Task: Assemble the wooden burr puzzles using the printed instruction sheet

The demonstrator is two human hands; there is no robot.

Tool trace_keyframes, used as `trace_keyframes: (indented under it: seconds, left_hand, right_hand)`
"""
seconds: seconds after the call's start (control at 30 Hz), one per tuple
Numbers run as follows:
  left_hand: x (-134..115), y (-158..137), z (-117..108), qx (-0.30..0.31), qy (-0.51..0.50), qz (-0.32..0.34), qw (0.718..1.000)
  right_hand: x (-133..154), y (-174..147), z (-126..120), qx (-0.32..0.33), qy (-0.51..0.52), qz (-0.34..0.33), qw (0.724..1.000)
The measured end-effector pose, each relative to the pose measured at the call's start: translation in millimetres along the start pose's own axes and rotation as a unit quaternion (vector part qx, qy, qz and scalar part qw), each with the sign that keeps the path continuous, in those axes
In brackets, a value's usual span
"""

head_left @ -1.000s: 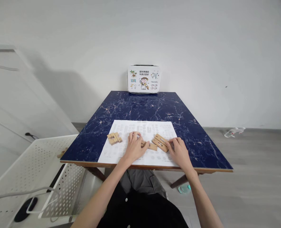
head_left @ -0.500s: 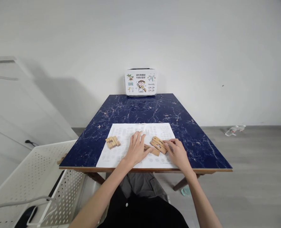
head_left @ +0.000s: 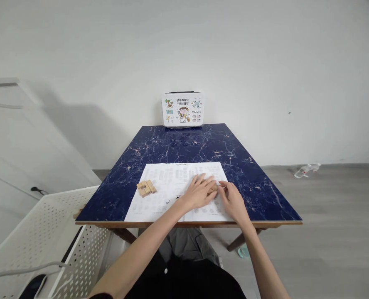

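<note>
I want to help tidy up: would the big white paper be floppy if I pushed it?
The white paper would probably bend or wrinkle, since it looks thin. It might slide easily, because the blue tabletop looks smooth and shiny. The wooden pieces near its left edge would likely ride along, as they rest on it.

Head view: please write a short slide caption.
Left hand and right hand at wooden pieces on a printed sheet atop a blue table.
</note>
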State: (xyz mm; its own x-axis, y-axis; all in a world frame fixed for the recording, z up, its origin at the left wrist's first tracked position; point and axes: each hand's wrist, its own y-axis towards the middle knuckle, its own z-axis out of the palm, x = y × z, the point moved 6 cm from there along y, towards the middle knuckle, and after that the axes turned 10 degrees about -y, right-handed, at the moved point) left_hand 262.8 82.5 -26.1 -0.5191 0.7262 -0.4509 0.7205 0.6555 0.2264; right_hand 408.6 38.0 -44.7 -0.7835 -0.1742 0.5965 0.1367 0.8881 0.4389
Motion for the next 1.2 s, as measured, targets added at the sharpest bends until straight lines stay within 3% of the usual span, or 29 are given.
trace_keyframes:
  seconds: [0.33,0.57,0.77,1.0,1.2]
  left_hand:
    - [69.0,3.3,-40.5,0.032,0.003,-0.073,0.997]
    - [117.5,-21.3,-76.5,0.105,0.008,-0.122,0.987]
    - [135.2,-49.1,-105.6,0.153,0.024,-0.155,0.976]
    - [125.1,-98.6,-113.5,0.085,0.098,-0.142,0.981]
    - [133.2,-111.2,-120.5,-0.025,0.134,-0.135,0.981]
  right_hand:
    - [-0.6,0.7,-0.4,0.001,-0.009,-0.007,1.000]
    - [-1.8,-0.6,1.3,0.008,-0.013,-0.007,1.000]
    - [-1.0,-0.9,0.9,0.010,-0.017,-0.008,1.000]
    - [1.1,-1.1,0.1,0.010,-0.013,-0.016,1.000]
    - [2.9,-1.0,-0.6,0.013,-0.014,-0.013,1.000]
